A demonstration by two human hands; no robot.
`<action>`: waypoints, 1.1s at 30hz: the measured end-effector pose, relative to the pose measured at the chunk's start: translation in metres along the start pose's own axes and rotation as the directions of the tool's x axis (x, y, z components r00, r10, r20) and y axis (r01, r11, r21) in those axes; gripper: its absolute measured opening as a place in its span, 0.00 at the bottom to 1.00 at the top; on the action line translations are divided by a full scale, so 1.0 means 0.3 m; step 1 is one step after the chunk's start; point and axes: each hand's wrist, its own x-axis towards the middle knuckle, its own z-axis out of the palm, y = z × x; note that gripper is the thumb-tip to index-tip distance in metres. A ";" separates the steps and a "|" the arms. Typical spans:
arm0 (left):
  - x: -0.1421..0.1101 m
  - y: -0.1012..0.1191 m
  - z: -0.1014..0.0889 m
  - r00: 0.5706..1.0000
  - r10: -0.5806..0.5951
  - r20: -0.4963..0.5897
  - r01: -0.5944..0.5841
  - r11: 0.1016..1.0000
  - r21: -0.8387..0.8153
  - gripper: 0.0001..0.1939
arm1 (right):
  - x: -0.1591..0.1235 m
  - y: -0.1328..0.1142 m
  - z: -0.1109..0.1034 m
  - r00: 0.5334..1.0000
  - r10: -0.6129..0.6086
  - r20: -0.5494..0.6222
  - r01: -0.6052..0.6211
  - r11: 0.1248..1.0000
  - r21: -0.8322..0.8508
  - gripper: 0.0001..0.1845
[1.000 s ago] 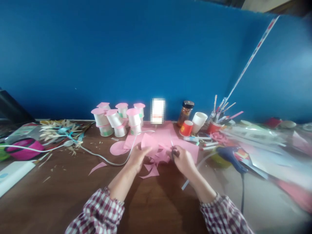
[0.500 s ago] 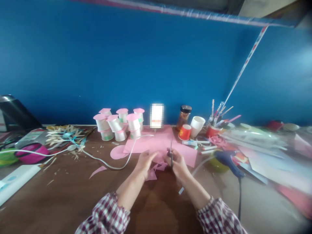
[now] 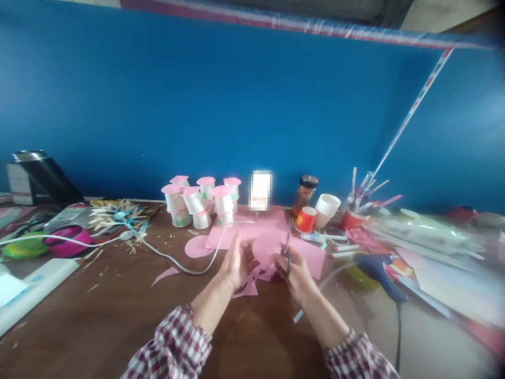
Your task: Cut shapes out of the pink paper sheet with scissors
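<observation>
My right hand (image 3: pixel 296 272) is closed on scissors (image 3: pixel 288 257), their blades pointing up and away from me. Its fingertips also pinch the lower edge of a round pink paper disc (image 3: pixel 267 247). Just left of the disc is my left hand (image 3: pixel 235 266), open, with the palm turned inward and fingers apart. Curved and pointed pink paper scraps (image 3: pixel 249 288) lie below and between the hands. Behind them rests a large pink sheet (image 3: pixel 272 217), and another pink disc (image 3: pixel 195 246) lies to its left.
Stacked white cups (image 3: pixel 223 205) with pink tops stand at back left. A white cable (image 3: pixel 169 259) curves across the brown table. On the right are a red cup (image 3: pixel 305 219), a white cup (image 3: pixel 327 209), a lidded jar (image 3: pixel 306 195) and a blue glue gun (image 3: pixel 381 271).
My left hand has come away from the pink paper and spread its fingers. The round disc now shows face-on at my right fingertips. The view has tilted up slightly.
</observation>
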 end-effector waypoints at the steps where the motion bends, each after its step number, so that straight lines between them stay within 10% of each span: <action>1: -0.001 -0.005 -0.004 1.000 0.015 -0.009 -0.015 1.000 -0.014 0.31 | 0.000 -0.001 0.000 1.000 0.014 -0.007 -0.013 1.000 0.021 0.27; 8: -0.033 -0.059 0.007 0.987 0.124 0.106 -0.140 0.978 0.155 0.20 | -0.012 0.005 0.005 0.996 -0.027 0.085 0.027 1.000 -0.002 0.27; 26: -0.033 -0.099 -0.003 0.994 0.109 -0.030 -0.106 0.990 0.089 0.16 | -0.033 0.020 0.026 0.984 -0.130 0.120 0.150 0.973 -0.178 0.27; 33: -0.026 -0.035 -0.018 0.971 0.168 -0.171 -0.157 0.985 0.075 0.18 | -0.052 0.005 0.023 0.927 -0.127 0.352 0.277 0.864 -0.420 0.16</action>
